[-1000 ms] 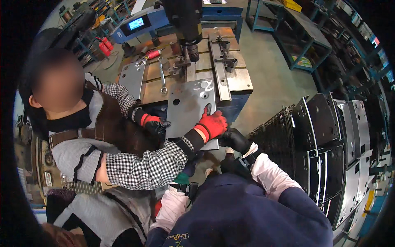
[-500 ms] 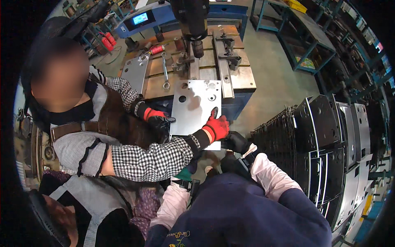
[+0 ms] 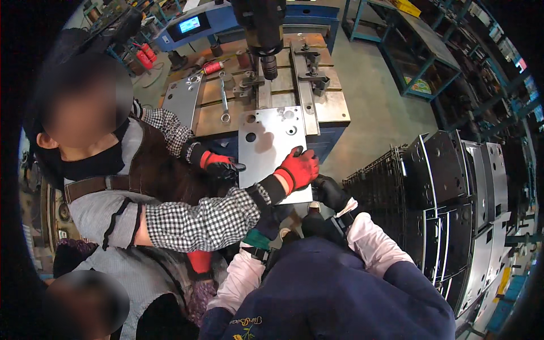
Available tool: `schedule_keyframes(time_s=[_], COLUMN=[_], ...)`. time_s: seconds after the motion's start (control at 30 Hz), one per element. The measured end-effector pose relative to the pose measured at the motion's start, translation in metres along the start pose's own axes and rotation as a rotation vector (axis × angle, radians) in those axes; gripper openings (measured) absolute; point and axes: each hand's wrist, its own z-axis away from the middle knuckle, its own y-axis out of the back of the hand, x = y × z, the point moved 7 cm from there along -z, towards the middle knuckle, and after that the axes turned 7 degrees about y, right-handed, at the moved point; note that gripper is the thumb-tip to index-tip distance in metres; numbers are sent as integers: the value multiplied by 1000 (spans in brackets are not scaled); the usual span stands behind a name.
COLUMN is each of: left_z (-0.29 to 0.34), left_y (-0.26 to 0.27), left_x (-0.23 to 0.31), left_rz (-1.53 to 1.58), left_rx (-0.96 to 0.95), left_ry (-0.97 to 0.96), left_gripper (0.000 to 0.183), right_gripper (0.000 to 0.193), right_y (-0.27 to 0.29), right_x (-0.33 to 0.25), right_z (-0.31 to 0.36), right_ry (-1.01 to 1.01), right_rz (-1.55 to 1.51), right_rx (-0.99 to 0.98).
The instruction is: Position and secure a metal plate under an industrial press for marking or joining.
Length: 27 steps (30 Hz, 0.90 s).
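A flat silver metal plate (image 3: 266,141) with round holes is held in front of the drill table, its far end near the table's front edge. My right hand (image 3: 330,192), in a black glove, is closed at the plate's lower right edge; its fingertips are partly hidden. My left hand lies mostly behind a co-worker's checked sleeve (image 3: 204,221); only the green cuff (image 3: 255,238) by my wrist shows clearly. The co-worker's red-and-black gloved hand (image 3: 297,170) grips the plate's right side, and the other gloved hand (image 3: 221,164) is at its left edge.
A drill spindle (image 3: 268,65) hangs above the table (image 3: 334,105) with its clamps and rail. A wrench (image 3: 224,96) and another holed plate (image 3: 181,96) lie there. Dark panels (image 3: 442,175) stand in racks at right. A second person (image 3: 130,277) is close at lower left.
The plate's near end has swung slightly right, together with my right hand and the co-worker's hand on it. A red glove now shows beside the second person at lower left.
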Motion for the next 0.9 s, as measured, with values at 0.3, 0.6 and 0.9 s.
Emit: schedule_keyframes(time_s=[0.3,0.6,0.9], left_z=[98,141,102], left_y=[52,-22,-50], left_x=[-9,20,19], left_rz=[1101,2291,2642], left_rx=[526,487,448], left_ry=[563,1024,1047], left_gripper=[30,36,39], right_gripper=[38,38,40], right_y=[-44,-50,26], right_x=[-55,-73,-59], right_z=[9,21,-9], right_ry=[467,406,431], right_rz=[566,496,529], right_rx=[358,416,462])
